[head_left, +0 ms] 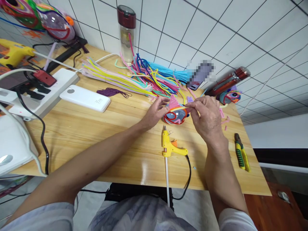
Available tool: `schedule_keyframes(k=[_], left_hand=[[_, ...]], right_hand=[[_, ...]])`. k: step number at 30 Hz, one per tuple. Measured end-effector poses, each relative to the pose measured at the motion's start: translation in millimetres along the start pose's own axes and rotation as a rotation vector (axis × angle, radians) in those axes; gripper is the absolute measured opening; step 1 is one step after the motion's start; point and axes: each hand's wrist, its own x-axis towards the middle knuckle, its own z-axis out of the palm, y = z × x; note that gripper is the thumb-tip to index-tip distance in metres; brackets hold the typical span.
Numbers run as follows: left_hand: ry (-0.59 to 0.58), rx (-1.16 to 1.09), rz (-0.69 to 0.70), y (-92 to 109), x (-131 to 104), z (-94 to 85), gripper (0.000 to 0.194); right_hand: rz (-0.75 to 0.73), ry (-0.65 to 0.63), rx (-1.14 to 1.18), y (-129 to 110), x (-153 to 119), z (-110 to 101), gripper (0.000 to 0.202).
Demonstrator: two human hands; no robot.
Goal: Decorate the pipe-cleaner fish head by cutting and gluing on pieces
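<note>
A fish-like craft piece [175, 116] with a clear rounded body, red and orange pipe-cleaner trim and a pink fin sits at the middle of the table. My left hand [155, 112] holds it steady from the left, thumb and fingers against its side. My right hand [206, 116] pinches a pale yellow pipe cleaner [178, 109], which runs along the craft piece's upper edge; what seems its other end sticks out past the hand. Just below lies a yellow hot glue gun [169, 146], its nozzle pointing at the craft piece and a glue stick in its back.
Bundles of coloured pipe cleaners [154, 77] lie behind, near a tea bottle [126, 35]. Pliers [242, 152] rest at right; another small craft piece [230, 96] sits beyond. A power bank [85, 98], purple tassel [113, 92] and power strip [43, 94] are at left.
</note>
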Motion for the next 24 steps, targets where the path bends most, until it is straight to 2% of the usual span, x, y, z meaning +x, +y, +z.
schedule_keyframes(k=[9,24], left_hand=[[-0.007,-0.028,-0.01,-0.7,0.4,1.6,0.039],[-0.002,-0.021,-0.02,-2.9,2.4,4.0,0.038]], right_hand=[[-0.046,0.066,-0.022,0.3,-1.6,4.0,0.021],[-0.072,0.012,0.001,8.0,-1.0,8.3,0.017]])
